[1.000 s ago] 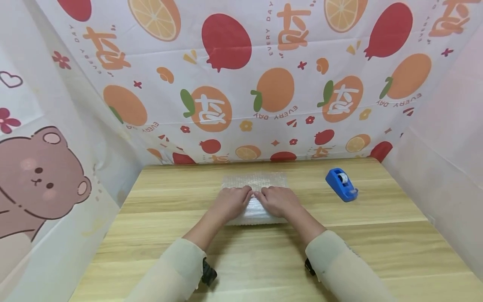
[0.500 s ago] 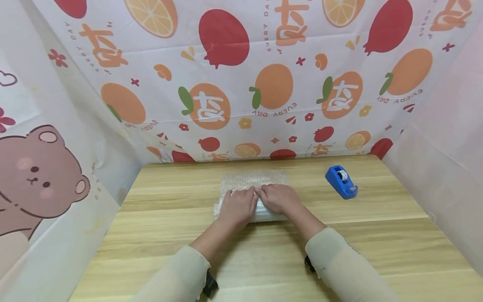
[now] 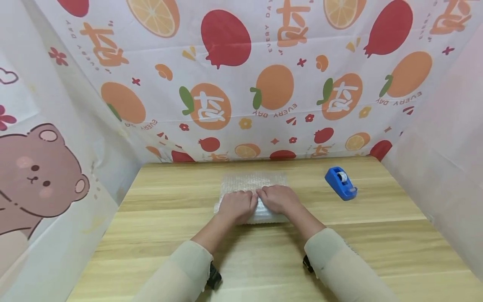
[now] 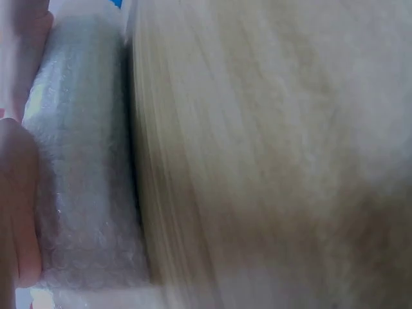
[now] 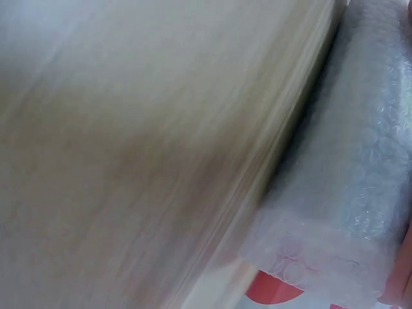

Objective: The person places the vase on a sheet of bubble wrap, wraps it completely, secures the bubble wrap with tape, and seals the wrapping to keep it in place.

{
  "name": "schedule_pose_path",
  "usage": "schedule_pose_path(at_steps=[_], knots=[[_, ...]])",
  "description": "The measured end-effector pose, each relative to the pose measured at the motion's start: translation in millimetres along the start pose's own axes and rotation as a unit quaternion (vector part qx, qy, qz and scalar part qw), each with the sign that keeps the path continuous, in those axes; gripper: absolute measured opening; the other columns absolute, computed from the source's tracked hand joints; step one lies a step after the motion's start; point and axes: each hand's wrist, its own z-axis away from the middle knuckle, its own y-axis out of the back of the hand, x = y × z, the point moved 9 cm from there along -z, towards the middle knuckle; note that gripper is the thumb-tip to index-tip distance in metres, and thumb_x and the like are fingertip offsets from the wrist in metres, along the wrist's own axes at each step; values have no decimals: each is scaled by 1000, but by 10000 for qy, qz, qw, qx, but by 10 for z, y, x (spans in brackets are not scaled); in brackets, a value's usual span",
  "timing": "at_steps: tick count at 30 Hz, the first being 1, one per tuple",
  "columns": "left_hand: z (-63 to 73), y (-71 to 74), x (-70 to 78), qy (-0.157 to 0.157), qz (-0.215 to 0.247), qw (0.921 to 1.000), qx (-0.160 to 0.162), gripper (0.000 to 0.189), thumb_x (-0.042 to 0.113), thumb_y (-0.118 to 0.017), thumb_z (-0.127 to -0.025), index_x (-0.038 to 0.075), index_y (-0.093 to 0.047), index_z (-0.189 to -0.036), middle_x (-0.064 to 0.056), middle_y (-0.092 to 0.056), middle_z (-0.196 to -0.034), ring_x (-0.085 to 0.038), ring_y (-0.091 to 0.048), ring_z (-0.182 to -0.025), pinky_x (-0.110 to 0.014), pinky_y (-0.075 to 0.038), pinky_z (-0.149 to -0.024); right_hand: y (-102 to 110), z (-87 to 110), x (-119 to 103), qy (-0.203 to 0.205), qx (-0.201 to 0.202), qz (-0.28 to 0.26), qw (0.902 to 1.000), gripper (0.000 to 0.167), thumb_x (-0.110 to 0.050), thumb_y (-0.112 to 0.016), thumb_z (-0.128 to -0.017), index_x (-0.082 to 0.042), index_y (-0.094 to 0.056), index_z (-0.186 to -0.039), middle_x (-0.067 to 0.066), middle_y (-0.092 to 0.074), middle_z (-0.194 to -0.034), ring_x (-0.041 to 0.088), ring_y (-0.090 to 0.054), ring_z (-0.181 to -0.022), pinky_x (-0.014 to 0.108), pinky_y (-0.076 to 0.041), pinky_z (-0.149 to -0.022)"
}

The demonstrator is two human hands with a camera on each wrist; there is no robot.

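Note:
Clear bubble wrap (image 3: 262, 216), folded into a thick bundle, lies on the table in front of me. Whatever the wrap encloses is hidden. My left hand (image 3: 237, 206) grips the left part of the bundle, its fingers bent over the top. Close beside it, my right hand (image 3: 278, 199) holds the right part the same way, and the thumbs nearly meet at the middle. A flat sheet of wrap spreads out behind the hands. In the left wrist view the bundle (image 4: 87, 161) looks rounded along its near side; the right wrist view shows its loose end (image 5: 309, 257).
A blue tape dispenser (image 3: 341, 183) with a roll of tape stands at the back right of the wooden table (image 3: 170, 209). A fruit-print curtain (image 3: 241, 50) hangs behind the table's far edge, with a bear-print cloth (image 3: 41, 176) at the left.
My left hand has shifted its hold, the fingers now further over the bundle and a bit of wrap showing at its left. The right hand stays nearly where it was.

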Motion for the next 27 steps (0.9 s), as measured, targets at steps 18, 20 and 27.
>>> schedule_pose_path(at_steps=[18,20,27], knots=[[82,-25,-4,169,341,9972,-649,63,44,-18,-103,12,-72,-106,-10,-72,-113,-29,-67,-106,-48,-52,-83,-87,44,8,-228,-707,-655,9951,56,-49,-27,-104,-18,-62,-134,4,-58,-140,29,-49,-134,50,-37,-109],[77,-28,-7,198,382,9968,-677,62,44,-19,-102,12,-72,-105,-10,-72,-113,-29,-67,-106,-48,-52,-83,-63,38,-15,-77,-558,-743,9956,53,-47,-29,-104,-17,-64,-131,4,-60,-138,29,-51,-133,50,-38,-109],[50,-46,-6,215,483,9955,-786,62,45,-19,-102,13,-73,-105,-9,-72,-113,-28,-66,-108,-49,-52,-85,268,174,-161,679,1308,-89,9890,38,-36,-42,-103,-15,-74,-107,7,-72,-114,29,-62,-115,49,-45,-102]])
